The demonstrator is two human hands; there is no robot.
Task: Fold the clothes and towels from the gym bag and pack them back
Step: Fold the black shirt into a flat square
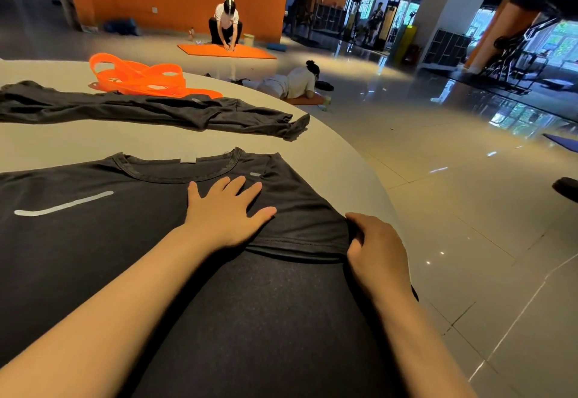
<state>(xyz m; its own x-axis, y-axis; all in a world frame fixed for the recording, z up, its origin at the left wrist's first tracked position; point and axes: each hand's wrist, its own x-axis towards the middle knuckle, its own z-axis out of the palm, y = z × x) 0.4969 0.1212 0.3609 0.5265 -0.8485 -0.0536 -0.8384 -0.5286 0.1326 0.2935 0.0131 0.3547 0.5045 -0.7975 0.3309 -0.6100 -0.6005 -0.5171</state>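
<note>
While left hand [223,213] presses flat, right hand [373,249] pinches smooth black shirt [93,241] sleeve.

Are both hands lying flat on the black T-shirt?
No. The left hand presses flat on the black T-shirt, while the right hand grips its sleeve edge.

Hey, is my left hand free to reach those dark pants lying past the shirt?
Probably yes. The left hand lies flat and open on the black shirt, holding nothing, and only bare table lies between the shirt and the dark pants. It looks like a forward stretch.
</note>
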